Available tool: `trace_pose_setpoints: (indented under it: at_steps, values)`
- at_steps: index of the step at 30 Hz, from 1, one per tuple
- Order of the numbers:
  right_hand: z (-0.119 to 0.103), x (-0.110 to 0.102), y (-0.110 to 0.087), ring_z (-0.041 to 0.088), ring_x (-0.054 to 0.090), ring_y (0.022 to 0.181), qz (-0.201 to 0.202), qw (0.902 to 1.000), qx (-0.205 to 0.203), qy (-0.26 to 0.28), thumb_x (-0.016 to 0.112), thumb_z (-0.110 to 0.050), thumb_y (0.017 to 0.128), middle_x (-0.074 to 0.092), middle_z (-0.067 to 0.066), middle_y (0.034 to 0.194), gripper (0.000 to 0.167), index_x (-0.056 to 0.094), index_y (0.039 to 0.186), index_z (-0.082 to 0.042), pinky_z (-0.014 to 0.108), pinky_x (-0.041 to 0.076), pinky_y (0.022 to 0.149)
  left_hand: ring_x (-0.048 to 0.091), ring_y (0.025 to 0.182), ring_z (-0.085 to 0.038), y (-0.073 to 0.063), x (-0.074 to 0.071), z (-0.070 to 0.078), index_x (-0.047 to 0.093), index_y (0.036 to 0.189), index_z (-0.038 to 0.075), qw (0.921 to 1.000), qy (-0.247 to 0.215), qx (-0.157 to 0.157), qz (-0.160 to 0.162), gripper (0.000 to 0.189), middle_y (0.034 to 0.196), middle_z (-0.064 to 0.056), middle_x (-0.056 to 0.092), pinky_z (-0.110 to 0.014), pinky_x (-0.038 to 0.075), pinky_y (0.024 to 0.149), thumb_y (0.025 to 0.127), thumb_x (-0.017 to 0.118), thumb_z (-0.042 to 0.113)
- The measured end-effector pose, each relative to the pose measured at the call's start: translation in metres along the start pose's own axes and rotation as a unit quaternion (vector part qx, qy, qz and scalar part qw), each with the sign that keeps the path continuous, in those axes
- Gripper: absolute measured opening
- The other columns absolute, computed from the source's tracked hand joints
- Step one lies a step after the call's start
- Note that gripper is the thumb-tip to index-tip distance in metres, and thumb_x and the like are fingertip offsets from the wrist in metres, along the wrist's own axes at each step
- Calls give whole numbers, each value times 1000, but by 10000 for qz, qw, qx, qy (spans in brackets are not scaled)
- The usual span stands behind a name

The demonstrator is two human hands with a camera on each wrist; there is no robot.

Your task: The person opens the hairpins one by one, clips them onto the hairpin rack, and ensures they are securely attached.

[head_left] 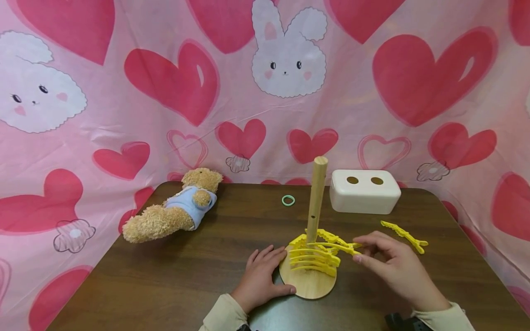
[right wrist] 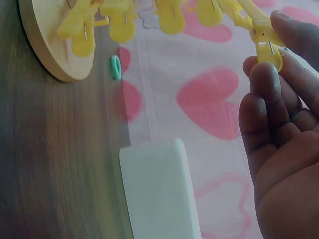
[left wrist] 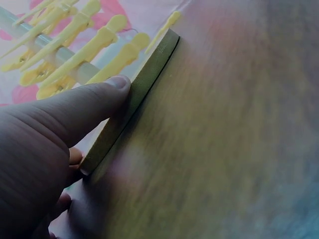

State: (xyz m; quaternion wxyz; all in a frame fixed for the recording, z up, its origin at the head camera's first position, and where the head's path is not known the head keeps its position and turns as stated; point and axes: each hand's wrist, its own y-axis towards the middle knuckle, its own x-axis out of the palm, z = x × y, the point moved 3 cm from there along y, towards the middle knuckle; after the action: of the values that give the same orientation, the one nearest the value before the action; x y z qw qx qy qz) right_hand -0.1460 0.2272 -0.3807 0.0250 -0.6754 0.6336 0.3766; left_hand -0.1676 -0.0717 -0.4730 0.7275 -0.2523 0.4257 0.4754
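Note:
A round-based wooden stand (head_left: 308,287) with an upright post (head_left: 317,193) stands on the table. Several yellow alligator hair clips (head_left: 313,266) are stacked around the lower post, their tails toward the right. My left hand (head_left: 262,278) holds the base at its left rim; the left wrist view shows the thumb (left wrist: 99,99) pressed against the edge. Between thumb and fingers, my right hand (head_left: 393,264) pinches the tail of another yellow hair clip (right wrist: 266,42). That clip's prongs are spread at the post, above the stack. Whether they touch the post is unclear.
Another yellow hair clip (head_left: 403,235) lies on the table to the right. Behind the stand are a white box (head_left: 364,197) with two holes and a small green ring (head_left: 288,200). A teddy bear (head_left: 178,207) in a blue top lies at the left. A patterned pink cloth (head_left: 273,110) hangs behind.

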Motion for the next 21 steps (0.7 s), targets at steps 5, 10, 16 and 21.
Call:
trace_pose_setpoints:
  at_steps: [5, 10, 16, 21]
  values:
    - [-4, 6, 0, 8, 56, 73, 4, 10000, 9, -84, 82, -5, 81, 62, -8, 86, 28, 74, 105, -17, 24, 47, 58, 33, 146, -27, 0, 0, 0, 49, 150, 17, 10000, -6, 0, -11, 91, 154, 4, 46, -61, 18, 116, 77, 76, 65]
    - [-6, 10, 0, 8, 57, 76, 102, 9999, -40, -35, 82, -4, 82, 63, -7, 89, 30, 74, 107, -18, 22, 47, 60, 34, 145, -28, 1, 1, 0, 50, 150, 17, 10000, 68, 37, 4, 91, 153, 4, 47, -62, 19, 115, 77, 76, 66]
    - [-9, 12, 1, 6, 57, 79, 223, 9996, -56, -170, 81, -4, 82, 64, -7, 93, 31, 74, 110, -16, 20, 48, 61, 36, 145, -28, 2, 0, 2, 51, 149, 18, 9998, 179, 35, -27, 90, 153, 4, 47, -62, 21, 115, 77, 75, 66]
    - [-12, 13, 2, 6, 59, 81, 180, 9995, 76, -263, 81, -7, 84, 65, -10, 96, 29, 74, 110, -17, 20, 50, 64, 36, 144, -29, 2, -3, 5, 52, 148, 17, 9997, 225, 16, -88, 89, 153, 3, 48, -62, 22, 114, 77, 76, 65]
